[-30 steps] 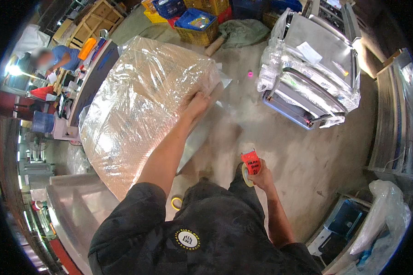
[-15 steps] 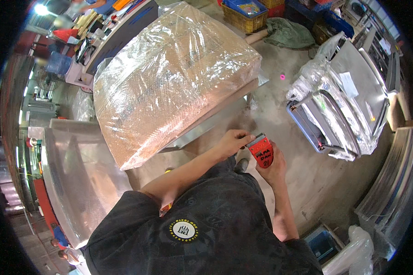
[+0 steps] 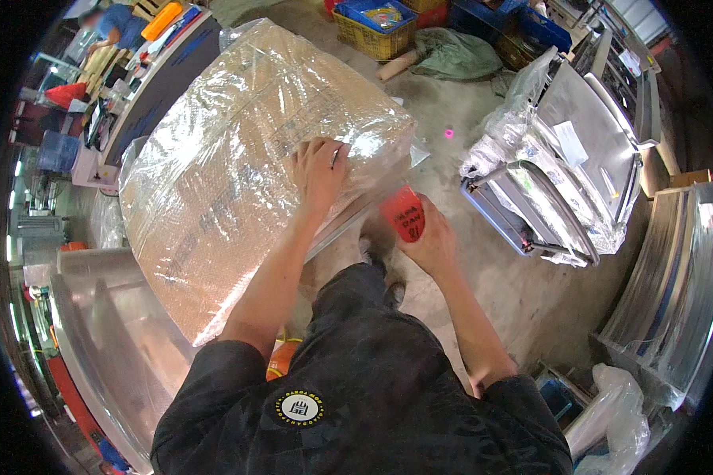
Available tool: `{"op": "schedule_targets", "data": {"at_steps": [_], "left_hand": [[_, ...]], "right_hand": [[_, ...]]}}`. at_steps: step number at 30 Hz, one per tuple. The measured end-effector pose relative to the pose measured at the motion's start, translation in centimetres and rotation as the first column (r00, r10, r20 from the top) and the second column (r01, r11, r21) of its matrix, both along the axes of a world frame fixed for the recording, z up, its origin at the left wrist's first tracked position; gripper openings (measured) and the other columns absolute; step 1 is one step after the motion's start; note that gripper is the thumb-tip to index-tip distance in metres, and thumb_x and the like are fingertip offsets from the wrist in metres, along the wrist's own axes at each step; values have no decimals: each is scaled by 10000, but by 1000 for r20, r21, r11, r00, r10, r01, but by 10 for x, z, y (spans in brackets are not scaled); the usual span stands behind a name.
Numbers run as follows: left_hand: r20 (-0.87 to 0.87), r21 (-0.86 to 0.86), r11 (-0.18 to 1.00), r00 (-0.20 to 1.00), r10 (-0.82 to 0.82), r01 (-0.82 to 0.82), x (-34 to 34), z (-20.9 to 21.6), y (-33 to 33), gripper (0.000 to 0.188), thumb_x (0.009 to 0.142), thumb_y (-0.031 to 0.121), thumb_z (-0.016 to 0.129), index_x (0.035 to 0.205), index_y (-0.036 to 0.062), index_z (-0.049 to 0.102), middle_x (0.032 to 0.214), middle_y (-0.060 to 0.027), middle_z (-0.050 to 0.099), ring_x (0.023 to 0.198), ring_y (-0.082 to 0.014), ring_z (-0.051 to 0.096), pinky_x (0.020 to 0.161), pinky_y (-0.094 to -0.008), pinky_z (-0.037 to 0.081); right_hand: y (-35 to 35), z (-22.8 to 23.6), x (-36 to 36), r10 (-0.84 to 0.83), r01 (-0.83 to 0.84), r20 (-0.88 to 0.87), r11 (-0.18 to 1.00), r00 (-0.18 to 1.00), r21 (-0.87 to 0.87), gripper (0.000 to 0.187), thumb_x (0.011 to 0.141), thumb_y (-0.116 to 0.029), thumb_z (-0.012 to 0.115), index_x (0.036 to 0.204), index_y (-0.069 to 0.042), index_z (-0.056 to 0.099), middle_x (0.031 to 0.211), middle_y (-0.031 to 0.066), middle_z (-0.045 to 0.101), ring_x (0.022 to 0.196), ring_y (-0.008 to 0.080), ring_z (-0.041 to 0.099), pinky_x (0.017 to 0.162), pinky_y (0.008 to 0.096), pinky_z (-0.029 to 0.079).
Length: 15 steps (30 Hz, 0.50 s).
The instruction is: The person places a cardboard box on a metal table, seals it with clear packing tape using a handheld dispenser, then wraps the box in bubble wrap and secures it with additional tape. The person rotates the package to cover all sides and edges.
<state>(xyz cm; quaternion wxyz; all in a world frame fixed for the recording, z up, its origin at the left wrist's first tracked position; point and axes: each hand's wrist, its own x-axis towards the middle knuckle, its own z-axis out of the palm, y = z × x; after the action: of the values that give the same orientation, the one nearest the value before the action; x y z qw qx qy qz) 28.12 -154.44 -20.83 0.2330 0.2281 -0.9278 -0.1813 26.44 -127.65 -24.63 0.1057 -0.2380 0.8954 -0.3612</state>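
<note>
A large box (image 3: 238, 150) wrapped in clear bubble wrap and shiny film stands in front of me, tilted across the view. On its near right part lies my left hand (image 3: 321, 170), palm down and fingers stretched out and slightly bent on the film, holding nothing that I can see. My right hand (image 3: 432, 245) is closed around a flat red hand tool (image 3: 403, 214) with black handwriting on it. The tool is beside the box's right edge, slightly blurred, and its exact kind cannot be made out.
Film-wrapped metal frames and panels (image 3: 562, 166) stand at the right, with wrapped stacked boards (image 3: 661, 277) nearer. A yellow basket (image 3: 376, 36) and a green sack (image 3: 455, 54) sit at the back. A cluttered workbench (image 3: 162, 75) and another person (image 3: 119, 28) are at the far left.
My left hand has left the red tool's end and come down on the wrapped box. The right hand still holds the tool, now tilted and closer to the box. The view has shifted.
</note>
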Motion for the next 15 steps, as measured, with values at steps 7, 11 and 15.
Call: {"op": "schedule_targets", "data": {"at_steps": [7, 11, 15], "left_hand": [[113, -7, 1000, 994, 1, 0, -10, -31, -9, 632, 920, 330, 727, 1474, 122, 506, 1384, -170, 580, 1323, -400, 494, 1161, -560, 326], [225, -299, 827, 877, -424, 476, 10, -60, 5, 476, 968, 283, 648, 1413, 126, 583, 1400, -156, 583, 1378, -344, 471, 1206, -543, 293], [393, -77, 587, 566, -725, 806, 26, -121, 13, 497, 1028, 274, 528, 1480, 75, 468, 1517, -142, 461, 1458, -303, 381, 1246, -489, 251]], "right_hand": [[33, -114, 20, -2, -1, 97, 999, 995, 37, 828, 699, -232, 816, 1447, -140, 472, 1260, 157, 659, 1172, 387, 626, 985, 494, 523], [26, -145, 21, -85, 48, 181, 978, 980, 202, 838, 702, -234, 796, 1462, -167, 451, 1206, 172, 682, 1126, 400, 647, 961, 505, 538], [-27, -125, -20, 68, -149, 233, 923, 970, 354, 838, 707, -313, 815, 1452, -176, 456, 1151, 185, 712, 1065, 406, 683, 924, 503, 563]]}}
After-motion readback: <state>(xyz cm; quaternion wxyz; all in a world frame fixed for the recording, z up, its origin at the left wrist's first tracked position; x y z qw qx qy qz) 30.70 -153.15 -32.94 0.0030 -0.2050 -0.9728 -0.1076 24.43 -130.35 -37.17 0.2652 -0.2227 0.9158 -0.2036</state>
